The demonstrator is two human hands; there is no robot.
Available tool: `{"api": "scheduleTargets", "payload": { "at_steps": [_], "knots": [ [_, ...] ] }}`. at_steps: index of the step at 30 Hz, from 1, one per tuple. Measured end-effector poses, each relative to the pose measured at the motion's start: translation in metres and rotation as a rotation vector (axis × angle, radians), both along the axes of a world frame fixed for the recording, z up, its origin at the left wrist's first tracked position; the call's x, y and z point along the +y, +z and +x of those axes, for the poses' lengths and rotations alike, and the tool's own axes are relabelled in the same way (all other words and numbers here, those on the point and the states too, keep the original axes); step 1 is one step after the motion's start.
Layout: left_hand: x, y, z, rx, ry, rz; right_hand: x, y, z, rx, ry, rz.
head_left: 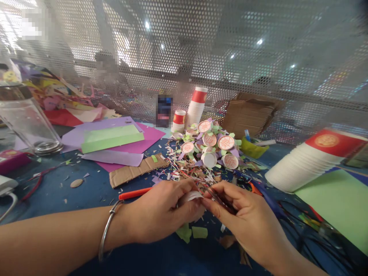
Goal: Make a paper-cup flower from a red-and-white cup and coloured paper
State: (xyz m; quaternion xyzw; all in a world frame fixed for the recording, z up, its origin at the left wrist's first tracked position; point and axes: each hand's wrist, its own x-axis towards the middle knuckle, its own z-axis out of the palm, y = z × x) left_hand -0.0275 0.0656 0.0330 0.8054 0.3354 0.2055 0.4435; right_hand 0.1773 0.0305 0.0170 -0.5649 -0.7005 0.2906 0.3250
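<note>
My left hand [169, 209], a metal bangle at its wrist, is closed round a small white paper piece [192, 196]; its full shape is hidden by the fingers. My right hand [244, 214] is closed on a slim dark metal tool [220, 200], and its fingertips meet the edge of the white piece. Whether the tool is tweezers or scissors I cannot tell. Just beyond the hands lie paper scraps [189, 168] and a heap of small paper turtles [209, 140] made from cup bottoms. Green paper pieces [199, 232] lie below the hands.
Stacked paper cups [299, 165] lean at the right, with another stack [197, 107] behind the heap. A glass jar [34, 122] stands left, near purple paper [115, 158] and a cardboard strip [138, 170]. A red pen [135, 193] lies by my left wrist; cables [310, 230] lie right.
</note>
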Motion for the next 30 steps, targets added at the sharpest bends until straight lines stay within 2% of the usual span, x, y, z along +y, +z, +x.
{"api": "scheduleTargets", "payload": {
  "at_steps": [5,12,17,24,30],
  "knots": [
    [-0.003,-0.006,0.002,-0.056,0.062,-0.156,0.002,0.003,-0.002,0.087,-0.022,-0.016],
    [0.004,-0.016,0.003,-0.176,0.001,-0.330,0.006,0.008,-0.003,0.375,0.041,-0.166],
    [0.005,-0.016,0.002,-0.212,-0.021,-0.346,0.007,0.007,-0.001,0.454,0.077,-0.248],
    [0.006,-0.013,0.003,-0.254,-0.038,-0.406,0.005,0.006,-0.002,0.545,0.049,-0.289],
    [0.009,-0.013,0.001,-0.327,-0.114,-0.478,0.005,0.005,-0.002,0.647,0.043,-0.377]
  ]
}}
